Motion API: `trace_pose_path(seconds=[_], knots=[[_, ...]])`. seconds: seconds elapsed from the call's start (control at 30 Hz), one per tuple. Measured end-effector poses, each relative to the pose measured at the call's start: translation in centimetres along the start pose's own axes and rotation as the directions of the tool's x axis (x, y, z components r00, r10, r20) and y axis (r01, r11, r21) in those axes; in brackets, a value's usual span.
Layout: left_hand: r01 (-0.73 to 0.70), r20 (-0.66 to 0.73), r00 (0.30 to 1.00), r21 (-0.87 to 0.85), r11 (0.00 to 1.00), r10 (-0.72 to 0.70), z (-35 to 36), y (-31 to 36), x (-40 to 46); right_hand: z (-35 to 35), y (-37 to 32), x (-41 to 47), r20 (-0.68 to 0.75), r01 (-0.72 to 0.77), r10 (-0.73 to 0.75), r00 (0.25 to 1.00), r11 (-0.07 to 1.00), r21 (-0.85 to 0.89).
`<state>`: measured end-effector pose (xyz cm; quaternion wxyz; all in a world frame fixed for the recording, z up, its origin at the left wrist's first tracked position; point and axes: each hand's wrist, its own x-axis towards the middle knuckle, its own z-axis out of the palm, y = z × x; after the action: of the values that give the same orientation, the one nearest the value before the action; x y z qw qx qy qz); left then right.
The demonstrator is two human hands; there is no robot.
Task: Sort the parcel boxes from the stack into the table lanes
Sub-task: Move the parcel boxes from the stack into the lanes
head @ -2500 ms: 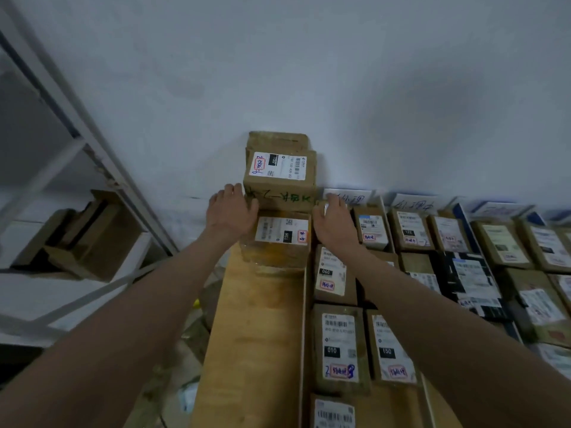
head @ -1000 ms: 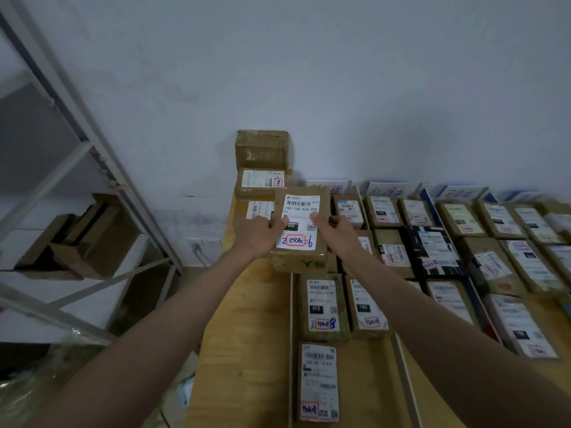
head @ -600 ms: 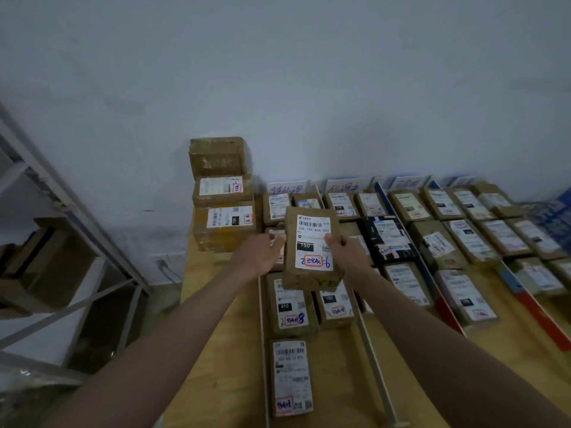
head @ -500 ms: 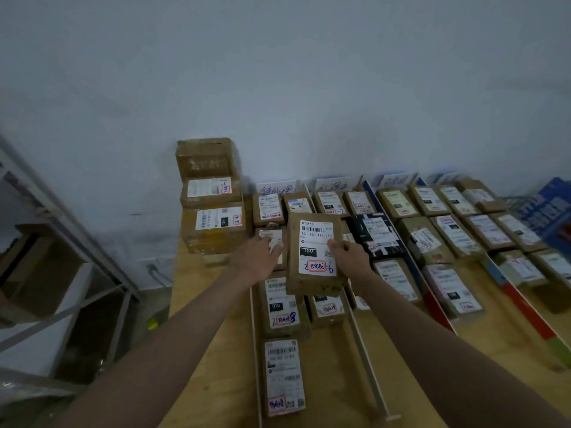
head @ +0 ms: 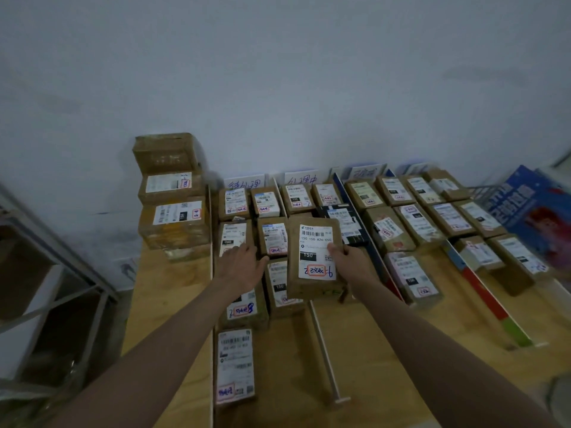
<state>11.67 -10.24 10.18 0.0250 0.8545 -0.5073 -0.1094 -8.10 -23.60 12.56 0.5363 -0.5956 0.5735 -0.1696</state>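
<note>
A pale wall backs a wooden table (head: 167, 304) split into lanes by thin strips. The stack (head: 171, 193) of parcel boxes stands at its far left corner. Just right of the stack, above the labelled parcels in the lanes, the right hand (head: 350, 262) grips a labelled box (head: 313, 261) by its right edge. The left hand (head: 242, 262) hovers with relaxed fingers, apart from that box.

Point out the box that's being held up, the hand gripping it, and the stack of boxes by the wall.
held box (head: 313, 261): head view, on its white label.
right hand (head: 349, 257): head view, on the back of the hand.
stack of boxes (head: 174, 211): head view, on the label of a lower box.
</note>
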Motion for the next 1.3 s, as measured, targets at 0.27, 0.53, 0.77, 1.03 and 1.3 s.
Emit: trace_pose_path(seconds=[0.27, 0.53, 0.77, 1.03, 1.3], knots=[[0.053, -0.037, 0.998, -0.003, 0.999, -0.053, 2.3, 10.7, -0.1, -9.1, 3.7, 3.1, 0.018, 0.069, -0.067, 0.998, 0.99, -0.121], [0.122, -0.039, 0.992, -0.014, 0.992, -0.122, 4.5, 19.4, -0.3, -18.8, 7.0, 5.5, 0.063, 0.141, -0.131, 0.989, 0.968, -0.206], [0.156, 0.018, 0.988, -0.024, 0.987, -0.156, 5.7, 23.6, -1.1, -21.3, 10.1, 5.6, 0.109, 0.087, -0.068, 0.992, 0.98, -0.177], [0.072, -0.018, 0.997, -0.049, 0.996, -0.073, 5.9, 27.4, 1.1, -25.8, 11.1, 7.5, 0.043, 0.028, -0.025, 0.999, 0.998, -0.058], [-0.003, -0.017, 1.0, -0.029, 1.0, 0.003, 6.5, 32.1, 4.2, -32.2, 12.6, 11.0, -0.109, 0.027, -0.042, 0.993, 0.991, -0.132]])
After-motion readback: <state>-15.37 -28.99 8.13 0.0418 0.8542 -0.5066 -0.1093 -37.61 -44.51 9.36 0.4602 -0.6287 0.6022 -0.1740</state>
